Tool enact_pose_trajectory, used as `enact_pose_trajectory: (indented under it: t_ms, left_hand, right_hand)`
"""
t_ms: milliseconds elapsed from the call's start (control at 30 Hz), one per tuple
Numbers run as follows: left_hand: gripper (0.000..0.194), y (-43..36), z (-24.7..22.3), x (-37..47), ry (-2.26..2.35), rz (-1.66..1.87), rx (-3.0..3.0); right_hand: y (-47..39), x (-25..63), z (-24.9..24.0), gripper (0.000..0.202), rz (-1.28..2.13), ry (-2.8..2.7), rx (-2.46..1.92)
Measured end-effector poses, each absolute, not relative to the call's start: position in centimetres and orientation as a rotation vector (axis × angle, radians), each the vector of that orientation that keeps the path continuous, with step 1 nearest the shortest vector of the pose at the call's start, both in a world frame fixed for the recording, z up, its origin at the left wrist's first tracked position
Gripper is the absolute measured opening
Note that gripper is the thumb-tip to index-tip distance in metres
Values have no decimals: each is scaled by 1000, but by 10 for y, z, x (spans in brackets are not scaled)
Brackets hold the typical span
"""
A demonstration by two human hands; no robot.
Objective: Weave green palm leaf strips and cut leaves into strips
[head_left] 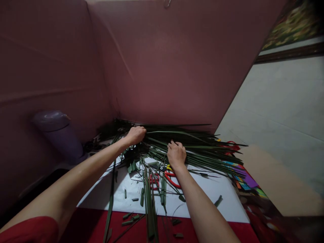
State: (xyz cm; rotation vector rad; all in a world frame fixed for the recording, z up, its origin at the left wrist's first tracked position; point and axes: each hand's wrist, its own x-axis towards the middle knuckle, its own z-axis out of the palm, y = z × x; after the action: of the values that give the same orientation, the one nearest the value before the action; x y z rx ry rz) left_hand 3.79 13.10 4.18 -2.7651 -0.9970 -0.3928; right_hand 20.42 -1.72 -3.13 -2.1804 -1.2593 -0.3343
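A thick pile of long, narrow green leaves [202,143] lies across the far part of the table. My left hand [136,135] is closed at the pile's left end, its fingers curled round some leaves. Farther right, my right hand [176,153] rests at the pile's near edge with its fingers bent onto the leaves; its fingertips are partly hidden. Just below that wrist lie scissors with red and yellow handles [172,180]. A second, smaller red-handled pair [154,181] is beside them, partly under leaf strips.
Cut leaf pieces [142,196] are scattered over the white sheet [215,202] and red cloth [86,224]. A purple lidded bottle [60,138] stands at left. Pink panels [162,67] rise behind and at left. Colourful papers [249,179] lie at right.
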Motion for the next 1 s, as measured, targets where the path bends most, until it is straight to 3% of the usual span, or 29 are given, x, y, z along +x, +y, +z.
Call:
enact_pose_trajectory:
  t_ms: [500, 767, 1000]
  left_hand:
    - [27, 175, 59, 11, -1505, -1177, -2656]
    - [23, 183, 101, -4, -1539, -1739, -2432]
    - [22, 162, 129, -14, -1446, -1910, -2543]
  right_hand:
    - [-16, 204, -35, 28, -334, -1265, -2145]
    - [-13, 208, -43, 29, -305, -1220, -2170]
    - [-16, 205, -38, 27, -312, -1220, -2158]
